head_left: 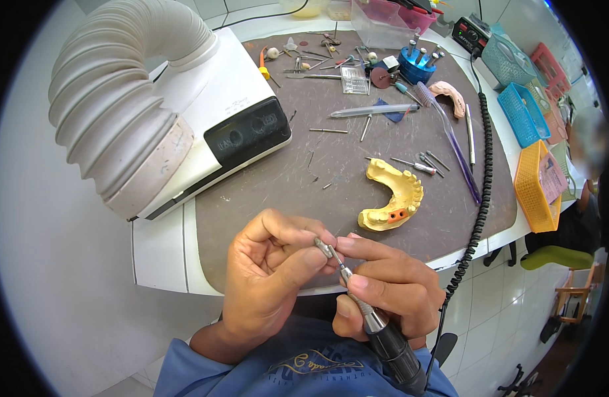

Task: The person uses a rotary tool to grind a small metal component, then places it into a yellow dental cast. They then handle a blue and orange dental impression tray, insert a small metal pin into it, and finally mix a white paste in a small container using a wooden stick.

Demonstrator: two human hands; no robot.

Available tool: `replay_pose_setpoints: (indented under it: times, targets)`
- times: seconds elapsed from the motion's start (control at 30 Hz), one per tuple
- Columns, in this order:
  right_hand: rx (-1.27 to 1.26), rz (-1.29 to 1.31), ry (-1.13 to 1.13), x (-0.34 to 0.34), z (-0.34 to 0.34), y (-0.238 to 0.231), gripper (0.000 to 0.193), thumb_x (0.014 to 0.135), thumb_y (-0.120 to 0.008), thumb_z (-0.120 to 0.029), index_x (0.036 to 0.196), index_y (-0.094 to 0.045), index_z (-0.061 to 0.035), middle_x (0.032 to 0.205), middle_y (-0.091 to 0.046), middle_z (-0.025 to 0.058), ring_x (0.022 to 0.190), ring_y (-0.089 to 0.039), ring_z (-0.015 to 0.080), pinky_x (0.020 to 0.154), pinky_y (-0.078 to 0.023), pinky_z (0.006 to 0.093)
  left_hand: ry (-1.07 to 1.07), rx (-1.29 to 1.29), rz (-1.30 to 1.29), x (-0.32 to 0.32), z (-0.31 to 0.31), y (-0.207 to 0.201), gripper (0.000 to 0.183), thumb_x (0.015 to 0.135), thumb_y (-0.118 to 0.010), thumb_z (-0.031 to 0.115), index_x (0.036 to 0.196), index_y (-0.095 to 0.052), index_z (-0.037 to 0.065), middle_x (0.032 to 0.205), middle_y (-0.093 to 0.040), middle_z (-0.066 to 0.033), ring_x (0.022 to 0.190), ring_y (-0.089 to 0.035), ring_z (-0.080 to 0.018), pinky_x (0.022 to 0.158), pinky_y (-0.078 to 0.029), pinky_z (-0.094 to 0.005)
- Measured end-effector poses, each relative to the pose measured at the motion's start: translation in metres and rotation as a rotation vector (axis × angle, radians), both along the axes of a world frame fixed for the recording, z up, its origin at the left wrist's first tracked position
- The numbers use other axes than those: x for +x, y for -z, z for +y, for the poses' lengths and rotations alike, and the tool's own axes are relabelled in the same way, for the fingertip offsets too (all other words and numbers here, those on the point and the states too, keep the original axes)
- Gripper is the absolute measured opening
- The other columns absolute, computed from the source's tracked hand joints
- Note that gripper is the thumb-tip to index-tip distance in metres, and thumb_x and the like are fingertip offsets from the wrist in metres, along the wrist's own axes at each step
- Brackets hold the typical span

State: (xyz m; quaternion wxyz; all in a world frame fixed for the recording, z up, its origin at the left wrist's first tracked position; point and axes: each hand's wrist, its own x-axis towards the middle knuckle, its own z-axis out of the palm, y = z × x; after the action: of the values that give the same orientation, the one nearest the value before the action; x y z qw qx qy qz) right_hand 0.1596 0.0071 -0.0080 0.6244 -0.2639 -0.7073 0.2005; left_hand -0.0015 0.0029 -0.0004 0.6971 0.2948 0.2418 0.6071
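Left hand, one: bare, thumb and fingers pinched together, palm partly turned up, wrist bent. Right hand, one: bare, curled in a pen-like grip, foremost fingertip beside the left fingertips.

The handpiece looks glossy metal and black plastic, the dental model matt plaster.
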Motion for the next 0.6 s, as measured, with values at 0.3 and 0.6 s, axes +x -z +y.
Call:
replay_pose_setpoints:
  times: [0.3,0.6]
  targets:
    - [-0.005,-0.022,-0.007,0.0011,-0.0006,-0.0024,0.03,0.083,-0.084,-0.014,0.104,-0.069,0.0016,0.087,-0.072,0.0157,0.096,-0.075,0.0395,0.083,-0.064,0.0486,0.005,-0.019,-0.01,0.0004,-0.0008,-0.0031,0.015,0.092,-0.065,-0.008,0.098,-0.056,0.003,0.108,-0.065,-0.0179,0.096,-0.069,-0.0195,0.086,-0.059,-0.033]
    - [-0.026,-0.04,0.003,0.0002,-0.0032,-0.0041,0.03,0.083,-0.084,-0.014,0.104,-0.069,0.0021,0.087,-0.072,0.0158,0.097,-0.075,0.0398,0.084,-0.064,0.0484,0.013,-0.027,-0.011,0.0001,-0.0001,-0.0035,0.014,0.092,-0.065,-0.007,0.097,-0.055,0.003,0.107,-0.064,-0.016,0.096,-0.07,-0.019,0.085,-0.06,-0.0318]
